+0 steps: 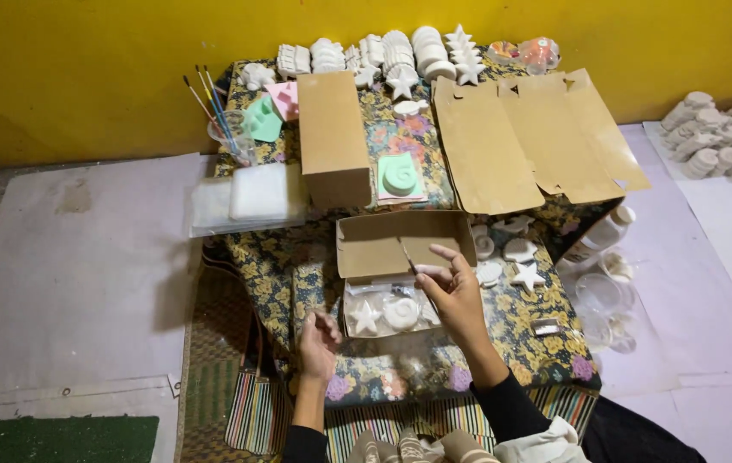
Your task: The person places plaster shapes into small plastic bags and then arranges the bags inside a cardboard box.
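My right hand (454, 291) is raised over a low table with a flowered cloth (525, 330) and pinches a thin stick-like tool (406, 254). Just below it lies a clear packet (387, 314) with a white plaster star and a spiral shell piece inside. An open brown cardboard box (383, 244) sits right behind the packet. My left hand (318, 343) hovers at the table's near left edge, fingers loosely curled, holding nothing that I can see. Loose white plaster shapes, among them a star (526, 275), lie to the right of my right hand.
A tall closed cardboard box (333, 133) and a flattened carton (533, 141) lie further back. Rows of white plaster casts (400, 53) line the yellow wall. Coloured moulds (400, 176), brushes in a cup (222, 124), a white bottle (602, 233) and clear cups (599, 296) stand around; more casts (722, 133) lie right.
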